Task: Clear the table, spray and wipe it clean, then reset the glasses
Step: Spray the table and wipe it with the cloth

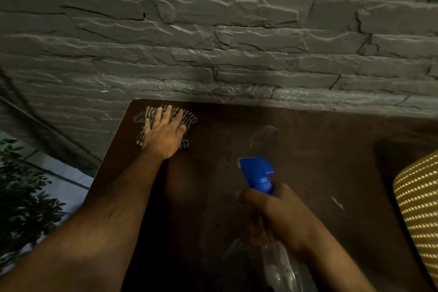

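Note:
A dark brown table [308,161] fills the lower middle of the view, its far edge against a stone wall. My left hand [164,131] lies flat with straight fingers on a striped cloth [189,118] at the table's far left corner. My right hand [282,218] grips the neck of a clear spray bottle [279,265] with a blue trigger head [258,173], held over the table's near middle, nozzle pointing to the far left. No glasses are in view.
A grey stone wall [213,42] runs along the table's far edge. A yellow woven chair back or cushion [419,206] stands at the right edge. Leafy plants [21,197] and pale floor tiles show to the left of the table.

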